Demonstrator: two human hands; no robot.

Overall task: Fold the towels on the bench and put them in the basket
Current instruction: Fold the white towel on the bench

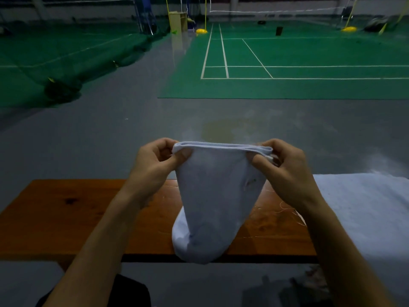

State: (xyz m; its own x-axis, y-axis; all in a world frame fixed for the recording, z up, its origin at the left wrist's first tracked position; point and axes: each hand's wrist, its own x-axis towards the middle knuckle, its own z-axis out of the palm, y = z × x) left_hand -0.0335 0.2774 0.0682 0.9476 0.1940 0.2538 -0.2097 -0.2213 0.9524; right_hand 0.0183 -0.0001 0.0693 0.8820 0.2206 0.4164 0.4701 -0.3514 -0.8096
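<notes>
A small white towel [218, 196] hangs doubled over the wooden bench [88, 213], its lower end sagging onto the bench's near edge. My left hand [155, 165] pinches its upper left corner between thumb and fingers. My right hand [285, 167] pinches the upper right corner, so the top edge is stretched level between both hands. More white towel cloth [365, 218] lies spread over the right end of the bench. No basket is in view.
The bench stands on a grey floor with a yellowish stain [219, 129] ahead. Beyond lie green badminton courts [287, 63] with nets, yellow post bases [201, 31] and a heaped dark net [62, 87] at left.
</notes>
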